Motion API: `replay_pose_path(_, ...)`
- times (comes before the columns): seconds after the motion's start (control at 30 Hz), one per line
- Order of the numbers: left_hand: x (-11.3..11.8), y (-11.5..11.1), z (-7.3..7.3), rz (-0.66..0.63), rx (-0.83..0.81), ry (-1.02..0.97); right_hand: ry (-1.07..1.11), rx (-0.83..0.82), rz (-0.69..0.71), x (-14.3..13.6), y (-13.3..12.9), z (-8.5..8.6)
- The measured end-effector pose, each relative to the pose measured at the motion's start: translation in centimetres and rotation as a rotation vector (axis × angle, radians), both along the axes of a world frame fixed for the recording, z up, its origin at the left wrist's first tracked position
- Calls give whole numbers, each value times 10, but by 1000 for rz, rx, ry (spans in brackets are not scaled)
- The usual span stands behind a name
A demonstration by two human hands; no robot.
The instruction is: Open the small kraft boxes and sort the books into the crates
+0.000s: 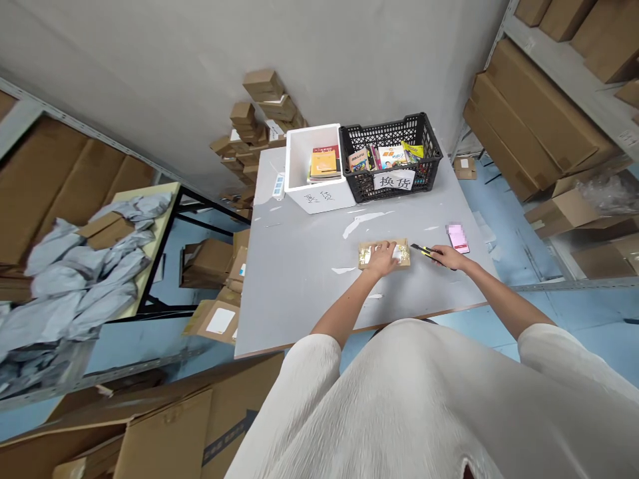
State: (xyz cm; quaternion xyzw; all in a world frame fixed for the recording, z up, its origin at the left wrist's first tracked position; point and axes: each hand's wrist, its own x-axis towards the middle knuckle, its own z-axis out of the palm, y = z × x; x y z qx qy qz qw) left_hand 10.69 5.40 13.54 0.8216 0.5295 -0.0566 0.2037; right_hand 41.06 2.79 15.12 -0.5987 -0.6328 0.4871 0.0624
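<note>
A small brown package point(404, 256) with tape and a white label lies flat near the front of the grey table point(299, 266). My left hand point(382, 257) rests on top of it, fingers spread. To its right, my right hand point(446, 257) is closed around a black and yellow utility knife point(424, 250), whose tip points left, just beside the package's right end. A phone point(458, 238) with a pink screen lies just beyond my right hand.
Behind the package stand a white box point(319, 199) of books and a black crate point(432, 159) of books. A power strip point(278, 186) lies by the white box. Cartons are piled beyond the table; grey bags point(74, 279) cover a side table at left.
</note>
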Motion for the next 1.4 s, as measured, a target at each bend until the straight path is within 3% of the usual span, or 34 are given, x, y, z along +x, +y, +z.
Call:
replay_pose_path(0.13,4,4,-2,50,81,-11,-72,103,67,-6,-2,3)
replay_pose_path(0.4,8,6,-11,-7,111,56,-371,384,353,-19,-8,4)
replay_pose_path(0.8,6,-7,-16,22,138,45,-510,524,406,-33,-13,3)
replay_pose_path(1.03,7,-11,-23,40,163,30,-520,540,439,-30,2,13)
replay_pose_path(1.4,4,-16,-22,35,164,19,-526,562,557,-32,25,22)
